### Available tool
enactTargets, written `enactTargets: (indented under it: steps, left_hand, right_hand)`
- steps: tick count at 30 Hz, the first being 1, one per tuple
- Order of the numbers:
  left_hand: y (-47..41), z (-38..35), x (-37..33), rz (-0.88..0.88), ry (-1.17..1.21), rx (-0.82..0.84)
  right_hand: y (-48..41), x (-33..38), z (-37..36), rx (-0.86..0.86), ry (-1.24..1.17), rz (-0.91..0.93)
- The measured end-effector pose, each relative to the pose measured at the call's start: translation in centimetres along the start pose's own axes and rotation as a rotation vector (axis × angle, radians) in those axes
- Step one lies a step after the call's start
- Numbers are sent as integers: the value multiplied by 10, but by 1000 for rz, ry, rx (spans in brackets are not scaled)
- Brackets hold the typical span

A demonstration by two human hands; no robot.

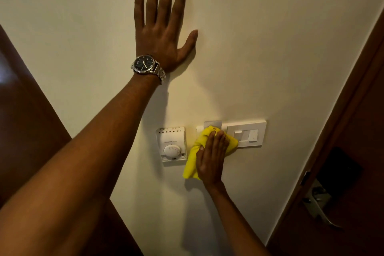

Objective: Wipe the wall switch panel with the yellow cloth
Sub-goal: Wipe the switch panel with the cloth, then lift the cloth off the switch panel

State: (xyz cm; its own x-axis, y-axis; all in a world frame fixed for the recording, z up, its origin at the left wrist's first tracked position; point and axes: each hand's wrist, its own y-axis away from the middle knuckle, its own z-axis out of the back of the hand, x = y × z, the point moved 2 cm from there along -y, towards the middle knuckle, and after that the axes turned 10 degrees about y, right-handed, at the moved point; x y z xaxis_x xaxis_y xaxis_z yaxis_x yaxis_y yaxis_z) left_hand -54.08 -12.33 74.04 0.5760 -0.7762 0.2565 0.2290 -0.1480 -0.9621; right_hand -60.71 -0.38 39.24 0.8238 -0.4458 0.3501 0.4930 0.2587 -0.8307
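A person's right hand point(211, 157) presses a yellow cloth point(192, 159) flat against the left part of a white switch panel point(247, 134) at lower centre of the frame, palm and fingers spread over the fabric rather than clenched around it. The left hand point(164, 25), open and empty with a watch point(145, 65) on the wrist, braces against the bare wall point(270, 47) at upper centre. The panel's right part, with its switches, lies uncovered and looks not yet reached. Pressing across those switches could flip one by accident. The loose lower end of the cloth hangs just beside a thermostat point(171, 144) to the left and could brush its dial. A wooden door point(353, 172) with a metal handle point(321, 205) fills the lower right.
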Motion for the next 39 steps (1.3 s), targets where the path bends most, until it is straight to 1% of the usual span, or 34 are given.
enactTargets:
  steps: [3,7,9,11,15,16,19,20,24,26,28,30,33,35,37,39]
  left_hand:
    - [0,-1,0,8,3,6]
    - [0,1,-1,6,6,26]
    - [0,1,-1,0,9,30]
    - [0,0,-1,-7,16,32]
    - [2,-1,1,-2,20,33]
    - [2,-1,1,-4,19,37]
    - [1,0,2,-7,20,55]
    - [1,1,2,-10,22,60]
    - [0,2,1,-18,16,75]
    - [0,2,0,-19,15,90]
    - [-1,3,0,-20,22,108]
    - [-1,7,0,-14,51,144]
    - [-5,16,0,-16,105,253]
    - [-3,27,-2,1,166,328]
    - [15,38,-7,32,280,382]
    - [59,53,-19,72,412,436]
  right_hand:
    - [6,-5,2,19,-25,-28]
    - [21,-7,3,48,-137,-282]
    - [23,-1,2,50,-184,-339]
    - [23,8,-1,58,-175,-322]
    - [31,17,-13,35,14,-80]
    - [31,18,-15,16,53,-46]
    - [27,12,-15,-8,98,-14]
    - [26,7,-13,-8,86,-31]
    - [13,-1,1,37,-77,-265]
    - [11,0,7,71,-96,-261]
    - [13,-3,15,117,-84,-202]
    - [11,-10,29,168,1,-153]
    - [3,-17,51,189,153,-59]
    - [-6,-19,64,167,160,-3]
    - [-13,-23,74,148,51,-75]
    - [-20,-26,83,171,-113,-242]
